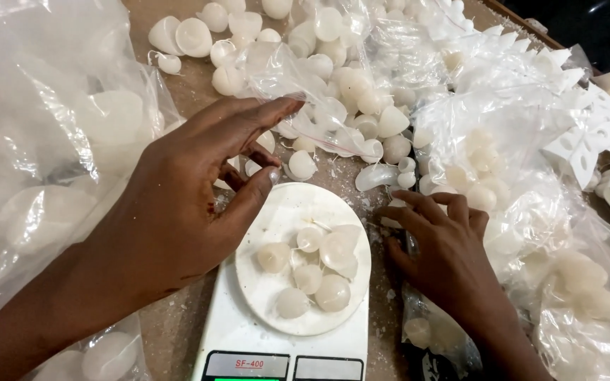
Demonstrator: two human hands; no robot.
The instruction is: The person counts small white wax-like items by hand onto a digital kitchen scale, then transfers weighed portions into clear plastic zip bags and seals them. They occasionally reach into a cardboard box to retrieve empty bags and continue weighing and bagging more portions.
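Note:
A white kitchen scale (248,339) stands at the bottom centre, and several small white wax pieces (317,264) lie on its round pan (284,204). My left hand (178,204) hovers above the pan's left edge, fingers spread and bent, with nothing seen in it. To the right of the scale, my right hand (446,247) rests palm down on a clear plastic bag (432,331) lying on the table, its fingertips touching a wax piece (392,221) at the pan's edge.
A heap of loose white wax pieces (347,77) lies behind the scale on the brown table (178,324). Clear bags filled with such pieces sit at the left (44,162) and right (531,197). White star-edged moulds (594,134) are at the far right.

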